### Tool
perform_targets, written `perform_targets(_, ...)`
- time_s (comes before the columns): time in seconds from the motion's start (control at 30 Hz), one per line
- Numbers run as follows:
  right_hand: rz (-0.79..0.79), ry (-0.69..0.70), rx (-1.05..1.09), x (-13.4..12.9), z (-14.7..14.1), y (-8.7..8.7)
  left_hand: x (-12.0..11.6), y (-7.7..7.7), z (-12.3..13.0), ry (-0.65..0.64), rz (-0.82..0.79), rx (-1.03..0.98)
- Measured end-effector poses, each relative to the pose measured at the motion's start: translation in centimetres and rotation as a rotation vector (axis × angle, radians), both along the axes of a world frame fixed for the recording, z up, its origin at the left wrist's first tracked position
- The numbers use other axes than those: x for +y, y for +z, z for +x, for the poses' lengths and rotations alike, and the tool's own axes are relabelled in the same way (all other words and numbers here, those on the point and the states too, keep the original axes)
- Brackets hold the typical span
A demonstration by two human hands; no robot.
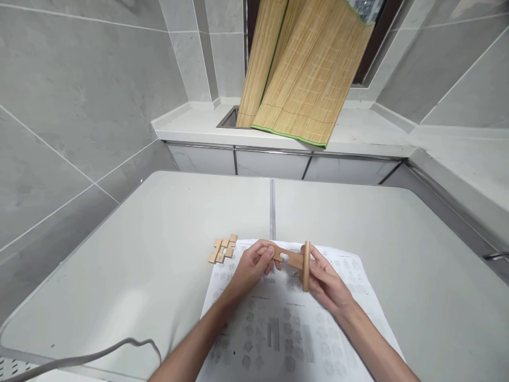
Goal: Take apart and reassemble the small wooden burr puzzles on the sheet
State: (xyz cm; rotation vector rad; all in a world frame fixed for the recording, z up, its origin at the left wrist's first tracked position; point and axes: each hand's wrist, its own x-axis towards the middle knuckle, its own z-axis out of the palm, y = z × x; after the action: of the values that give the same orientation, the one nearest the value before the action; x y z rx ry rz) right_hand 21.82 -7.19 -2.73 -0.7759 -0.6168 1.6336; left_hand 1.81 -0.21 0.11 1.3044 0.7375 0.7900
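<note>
My left hand (pixel 260 255) pinches one end of a flat wooden piece (pixel 295 260) with a notch or hole near its middle. My right hand (pixel 328 280) grips an upright wooden bar (pixel 306 266), thumb and fingers behind and beside it. The flat piece reaches across to the bar and meets it at about mid-height; whether it passes through or only touches, I cannot tell. Both are held above a printed paper sheet (pixel 258 318). Left of my left hand, several small notched wooden pieces (pixel 223 249) lie together at the sheet's far left corner.
The sheet lies on a white table (pixel 151 228) with a seam (pixel 272 207) down its middle. A grey cable (pixel 115 347) curves over the near left corner. Beyond the far edge, a bamboo blind (pixel 302 74) hangs onto a white ledge (pixel 191 124). Grey tiled walls stand on both sides.
</note>
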Motion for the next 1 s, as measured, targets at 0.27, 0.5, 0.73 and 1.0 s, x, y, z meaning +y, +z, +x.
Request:
perform_targets(0.27,-0.006,-0.071,0.003,0.4,0.1,0.4,-0.3,0.2,0.2,0.052,0.015,0.000)
perform_targets(0.5,0.043,-0.016,-0.007,0.3,0.8,0.7,-0.6,0.5,0.5,0.060,0.017,-0.009)
perform_targets(0.73,0.067,-0.064,-0.123,0.1,0.2,1.0,-0.4,0.0,0.4,0.108,0.018,-0.033)
perform_targets(1.0,0.040,-0.168,-0.195,0.4,0.3,0.6,-0.4,0.4,0.5,0.113,0.021,-0.011)
